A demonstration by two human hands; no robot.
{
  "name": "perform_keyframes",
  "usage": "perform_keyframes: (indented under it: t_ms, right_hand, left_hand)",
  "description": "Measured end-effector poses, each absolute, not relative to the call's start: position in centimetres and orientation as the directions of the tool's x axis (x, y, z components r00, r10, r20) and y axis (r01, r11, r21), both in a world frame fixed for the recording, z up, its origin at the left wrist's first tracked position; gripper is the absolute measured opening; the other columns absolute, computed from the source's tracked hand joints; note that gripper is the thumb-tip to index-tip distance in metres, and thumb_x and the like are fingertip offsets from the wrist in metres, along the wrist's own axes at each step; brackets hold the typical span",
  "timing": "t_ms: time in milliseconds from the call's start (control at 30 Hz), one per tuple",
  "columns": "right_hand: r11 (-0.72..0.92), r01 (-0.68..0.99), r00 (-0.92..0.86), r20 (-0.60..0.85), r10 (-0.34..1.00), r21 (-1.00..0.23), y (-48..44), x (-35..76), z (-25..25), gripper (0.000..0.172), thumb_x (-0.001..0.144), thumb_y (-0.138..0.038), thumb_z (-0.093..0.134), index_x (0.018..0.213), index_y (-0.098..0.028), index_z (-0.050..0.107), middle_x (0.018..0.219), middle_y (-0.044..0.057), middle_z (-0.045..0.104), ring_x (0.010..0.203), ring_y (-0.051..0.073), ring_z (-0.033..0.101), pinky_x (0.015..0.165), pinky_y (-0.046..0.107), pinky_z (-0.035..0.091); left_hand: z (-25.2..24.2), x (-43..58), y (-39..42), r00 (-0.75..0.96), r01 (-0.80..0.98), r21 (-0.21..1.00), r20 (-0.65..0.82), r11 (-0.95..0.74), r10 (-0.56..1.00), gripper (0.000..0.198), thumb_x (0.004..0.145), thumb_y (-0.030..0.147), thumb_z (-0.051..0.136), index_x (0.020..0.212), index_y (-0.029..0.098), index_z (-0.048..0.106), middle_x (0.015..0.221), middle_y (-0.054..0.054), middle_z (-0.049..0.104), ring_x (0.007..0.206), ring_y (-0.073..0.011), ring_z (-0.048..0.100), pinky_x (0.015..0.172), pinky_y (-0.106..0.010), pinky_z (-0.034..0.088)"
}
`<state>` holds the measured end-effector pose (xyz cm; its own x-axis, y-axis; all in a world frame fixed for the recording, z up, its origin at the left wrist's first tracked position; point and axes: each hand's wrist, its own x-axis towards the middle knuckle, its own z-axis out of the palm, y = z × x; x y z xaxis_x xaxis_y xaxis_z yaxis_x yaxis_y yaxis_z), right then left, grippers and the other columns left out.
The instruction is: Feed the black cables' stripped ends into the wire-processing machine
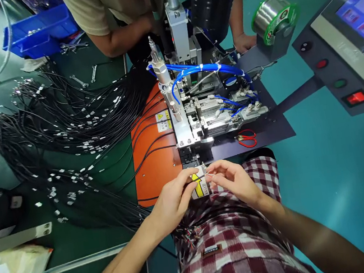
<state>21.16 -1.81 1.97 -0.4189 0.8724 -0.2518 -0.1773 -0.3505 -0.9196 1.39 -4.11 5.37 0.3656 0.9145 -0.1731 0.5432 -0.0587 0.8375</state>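
Observation:
My left hand (179,196) pinches a thin black cable (199,178) near its end, in front of the machine. Fine light-coloured wires (209,173) fan out from that end, and the fingertips of my right hand (235,183) are closed on them. Just beneath the hands is a white and yellow label (199,189) at the near end of the machine's feed track. The metal soldering machine (186,129) stands directly beyond, with several black cables running into its side across an orange plate (154,168).
Large bundles of black cables (73,120) cover the green bench at left. Red-handled scissors (247,138) lie right of the machine. A solder spool (273,18) and control panel (347,52) stand at right. Blue bins (39,30) sit far left. Another person's arm (129,37) rests behind the machine.

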Motion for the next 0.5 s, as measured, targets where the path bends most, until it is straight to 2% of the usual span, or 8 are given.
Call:
perform_keyframes:
  t_ms: [67, 167, 300, 367, 500]
  right_hand:
    - [-0.383, -0.172, -0.395, -0.293, 0.871, -0.908, -1.6, 21.5, 1.9, 0.018, 0.081, -0.034, 0.069, 0.086, -0.017, 0.063, 0.075, 0.0, 0.064, 0.061, 0.011, 0.06, 0.062, 0.026, 0.05]
    - [-0.387, -0.178, -0.388, -0.297, 0.872, -0.905, -1.4, 21.6, 1.9, 0.017, 0.081, -0.033, 0.07, 0.081, -0.017, 0.063, 0.07, -0.001, 0.062, 0.058, 0.01, 0.058, 0.06, 0.024, 0.048]
    - [-0.4, -0.198, -0.392, -0.302, 0.869, -0.895, -0.9, 21.5, 1.9, 0.019, 0.082, -0.036, 0.068, 0.082, -0.017, 0.064, 0.07, -0.001, 0.062, 0.058, 0.01, 0.057, 0.06, 0.024, 0.047]
    - [-0.435, -0.231, -0.396, -0.325, 0.859, -0.87, -0.8, 21.5, 1.9, 0.022, 0.084, -0.038, 0.065, 0.082, -0.017, 0.064, 0.071, -0.001, 0.061, 0.057, 0.009, 0.056, 0.06, 0.024, 0.047]
    - [-0.508, -0.277, -0.411, -0.378, 0.83, -0.816, -0.8, 21.0, 1.6, 0.024, 0.081, -0.04, 0.069, 0.078, -0.017, 0.061, 0.068, -0.002, 0.061, 0.054, 0.008, 0.054, 0.058, 0.023, 0.044]
  left_hand:
    - [5.4, 1.5, -3.9, 0.352, 0.564, 0.824, -0.183, -0.052, 0.918, 0.025, 0.097, 0.029, 0.04, 0.12, 0.023, 0.05, 0.1, -0.003, 0.066, 0.08, -0.0143, 0.061, 0.072, -0.026, 0.047]
    - [5.7, 2.1, -3.4, 0.375, 0.569, 0.818, -0.165, -0.086, 0.912, 0.026, 0.096, 0.028, 0.043, 0.119, 0.021, 0.052, 0.108, -0.005, 0.065, 0.092, -0.017, 0.06, 0.082, -0.029, 0.046]
    - [5.8, 2.9, -2.6, 0.386, 0.454, 0.891, -0.179, -0.017, 0.905, 0.03, 0.097, 0.026, 0.039, 0.125, 0.024, 0.052, 0.116, -0.005, 0.063, 0.1, -0.0165, 0.06, 0.088, -0.028, 0.046]
    - [5.3, 3.0, -2.5, 0.339, 0.385, 0.921, -0.196, 0.054, 0.92, 0.031, 0.097, 0.028, 0.04, 0.125, 0.024, 0.054, 0.11, -0.004, 0.064, 0.097, -0.0158, 0.061, 0.085, -0.027, 0.048]
    - [4.3, 3.0, -2.7, 0.274, 0.267, 0.951, -0.232, 0.158, 0.933, 0.034, 0.096, 0.03, 0.044, 0.127, 0.023, 0.053, 0.087, -0.002, 0.065, 0.075, -0.0134, 0.059, 0.07, -0.025, 0.05]
